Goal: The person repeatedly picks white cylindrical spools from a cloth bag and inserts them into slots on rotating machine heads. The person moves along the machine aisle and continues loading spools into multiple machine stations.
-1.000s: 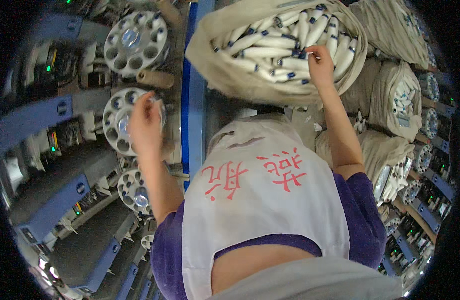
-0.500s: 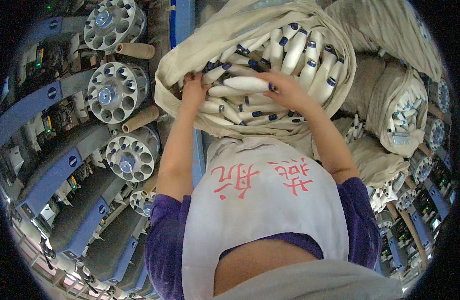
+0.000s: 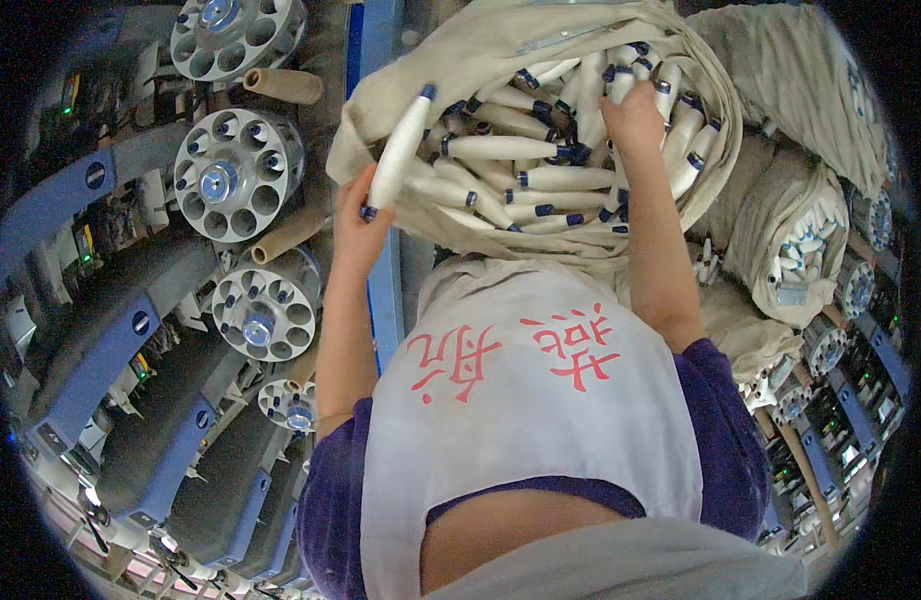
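Note:
My left hand is closed around the lower end of a white yarn bobbin, which stands tilted at the left rim of a cloth sack. Both ends of that bobbin show dark blue. Inside the sack lie several more white yarn bobbins with blue ends, heaped in different directions. Reaching into the right part of the heap, my right hand is closed on a yarn bobbin whose tip pokes out above it. Its fingertips are partly hidden among the bobbins.
To the left, a row of winding machines carries round grey magazines with holes, some holding bobbins. Brown cones stick out between them. A blue rail runs beside the sack. Other filled sacks stand at the right.
My left hand has lifted a yarn bobbin out of the heap to the sack's left rim. My right hand has moved right and farther into the heap, away from the bobbin it touched.

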`<action>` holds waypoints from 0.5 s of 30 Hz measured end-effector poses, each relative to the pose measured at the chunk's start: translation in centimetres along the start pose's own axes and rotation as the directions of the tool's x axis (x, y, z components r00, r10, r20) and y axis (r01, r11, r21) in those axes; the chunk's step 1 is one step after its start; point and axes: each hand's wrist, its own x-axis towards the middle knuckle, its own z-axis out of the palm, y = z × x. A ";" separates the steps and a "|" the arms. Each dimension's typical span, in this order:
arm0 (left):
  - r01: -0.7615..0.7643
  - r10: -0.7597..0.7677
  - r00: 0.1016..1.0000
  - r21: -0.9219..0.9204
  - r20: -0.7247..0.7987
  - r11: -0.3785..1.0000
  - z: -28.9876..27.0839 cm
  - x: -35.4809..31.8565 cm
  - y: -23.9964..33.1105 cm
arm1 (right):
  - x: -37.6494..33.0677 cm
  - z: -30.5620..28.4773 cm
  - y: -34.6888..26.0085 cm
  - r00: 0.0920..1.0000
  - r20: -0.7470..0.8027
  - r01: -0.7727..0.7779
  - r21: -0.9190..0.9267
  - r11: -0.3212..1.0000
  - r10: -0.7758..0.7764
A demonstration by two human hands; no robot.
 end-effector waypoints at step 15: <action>0.144 -0.030 0.988 -0.823 0.153 0.550 3.2 6.1 5.8 | -5.1 -1.3 -9.3 0.397 0.457 0.263 0.774 0.576 -0.796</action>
